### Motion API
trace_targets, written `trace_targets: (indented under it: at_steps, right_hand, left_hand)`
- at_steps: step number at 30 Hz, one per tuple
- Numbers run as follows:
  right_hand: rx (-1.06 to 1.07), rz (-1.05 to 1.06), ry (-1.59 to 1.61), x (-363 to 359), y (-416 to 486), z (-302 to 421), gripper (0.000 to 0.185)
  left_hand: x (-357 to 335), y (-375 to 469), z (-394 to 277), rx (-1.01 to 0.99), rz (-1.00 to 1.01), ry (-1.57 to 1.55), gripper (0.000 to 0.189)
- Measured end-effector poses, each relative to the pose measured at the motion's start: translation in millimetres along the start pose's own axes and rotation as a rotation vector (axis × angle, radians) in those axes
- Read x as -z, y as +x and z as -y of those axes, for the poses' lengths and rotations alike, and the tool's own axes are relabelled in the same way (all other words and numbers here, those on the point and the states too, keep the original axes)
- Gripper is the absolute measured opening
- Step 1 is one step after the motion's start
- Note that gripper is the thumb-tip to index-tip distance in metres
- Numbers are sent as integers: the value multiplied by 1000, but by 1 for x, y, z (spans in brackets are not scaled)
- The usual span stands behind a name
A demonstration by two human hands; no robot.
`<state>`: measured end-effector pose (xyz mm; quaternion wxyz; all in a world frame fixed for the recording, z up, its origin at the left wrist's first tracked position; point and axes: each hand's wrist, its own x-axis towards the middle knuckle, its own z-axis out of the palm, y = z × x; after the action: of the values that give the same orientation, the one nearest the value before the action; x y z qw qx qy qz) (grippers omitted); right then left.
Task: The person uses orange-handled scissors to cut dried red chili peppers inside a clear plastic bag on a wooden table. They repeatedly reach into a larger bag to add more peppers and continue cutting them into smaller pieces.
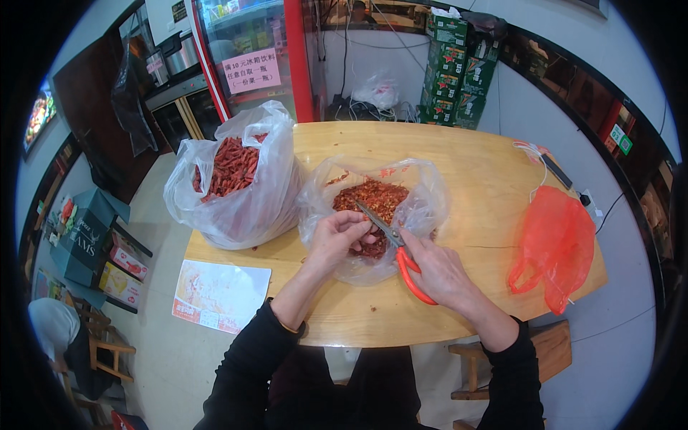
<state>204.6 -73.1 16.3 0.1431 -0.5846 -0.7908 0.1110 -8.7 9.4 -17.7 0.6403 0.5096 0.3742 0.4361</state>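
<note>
My right hand (438,266) grips a pair of scissors (411,277) with red-orange handles, their metal blades pointing up and left. Beside the blades, the fingers of my left hand (341,236) pinch what looks like a dried red chili (367,218), mostly hidden by the fingertips. Both hands hover over an open clear plastic bag (430,188) with cut chili pieces and seeds (379,191) in it. To the left, a larger white translucent plastic bag (242,220) stands open, full of whole dried red chilies (228,166).
The wooden table (478,215) bears a red plastic bag (559,242), a black power strip (557,171) with a white cable, and a stained printed sheet (223,293) overhanging the left edge. Behind stand a drinks fridge (252,32) and stacked green cartons (443,75). A wooden stool (553,349) is at right.
</note>
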Motion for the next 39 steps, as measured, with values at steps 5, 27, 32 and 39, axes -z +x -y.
trace_targets:
  at_steps: [5,27,32,39]
  right_hand:
    - [97,-166,-69,-5,0,-3,57]
    - [71,-106,-52,-6,-1,0,59]
    - [133,-197,-122,-12,-1,-3,59]
    - [47,-103,-47,-8,-2,6,58]
  left_hand:
    - [3,1,0,-35,40,-3,13]
    - [4,-3,-5,-32,1,18,15]
    - [3,-2,-7,-28,33,29,14]
    - [3,-1,-1,-42,51,18,12]
